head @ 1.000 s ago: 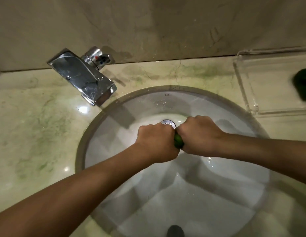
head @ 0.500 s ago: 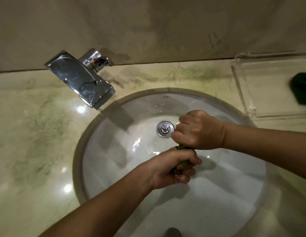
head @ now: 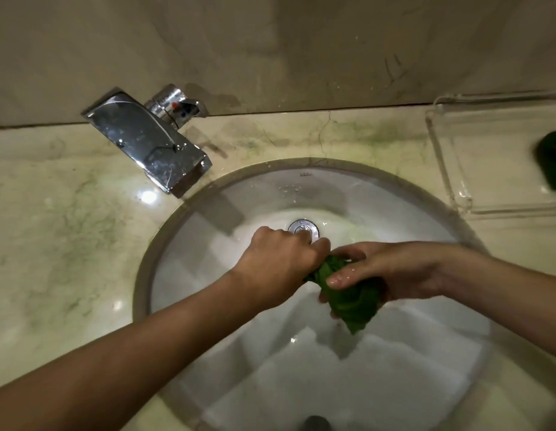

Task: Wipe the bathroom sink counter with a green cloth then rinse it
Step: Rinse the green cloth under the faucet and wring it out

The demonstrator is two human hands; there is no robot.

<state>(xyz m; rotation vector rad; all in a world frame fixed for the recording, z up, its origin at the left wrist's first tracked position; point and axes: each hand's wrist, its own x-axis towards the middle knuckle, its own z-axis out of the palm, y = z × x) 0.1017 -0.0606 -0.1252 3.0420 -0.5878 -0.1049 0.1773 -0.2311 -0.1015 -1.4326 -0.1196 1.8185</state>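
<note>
Over the middle of the sink (head: 208, 275), just on the person's side of the drain (head: 303, 229), the green cloth (head: 348, 301) is bunched into a thick rope held between both hands. Its long axis slants from the left hand (head: 280, 259) down and toward the person's right, ending in a loose tail that dangles below the right hand (head: 385, 272). The left hand is a tight fist around the upper end. The right hand wraps the bulkier lower part, its wet fingers curled more loosely. Both grip the cloth and almost meet, so neither is nearer. A wringing twist would probably turn about that slant. The faucet (head: 146, 144) stands back left on the bench (head: 53, 228), with no stream visible.
</note>
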